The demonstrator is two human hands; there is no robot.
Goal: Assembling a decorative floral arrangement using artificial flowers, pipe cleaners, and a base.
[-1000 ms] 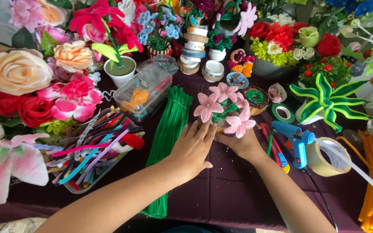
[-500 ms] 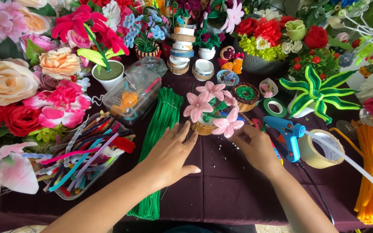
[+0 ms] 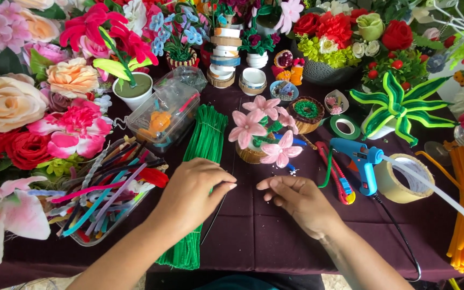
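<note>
**Hands Drawn Back From Pink Flower Pot**

At the near edge of a dark purple tablecloth (image 3: 275, 236), both hands are seen lowered flat and apart from the small basket pot of pink pipe-cleaner flowers (image 3: 261, 134), which a second ago was touched at its base. The left hand (image 3: 194, 193) is laid palm down on the bundle of green pipe cleaners (image 3: 202, 161), fingers loosely curled and nothing gripped; a thin wire (image 3: 216, 212) is seen just under its fingertips. The right hand (image 3: 296, 201) is rested on the cloth, relaxed and empty, beside a few pale crumbs. The pot is left standing upright by itself just beyond the fingertips, so the handling of it appears to be finished or paused. To the right, a blue glue gun (image 3: 358, 158) and a roll of tape (image 3: 401, 180) are laid near; to the left, a clear tray of mixed coloured pipe cleaners (image 3: 103, 198). Farther back, rows of finished craft flowers are ranged.
</note>
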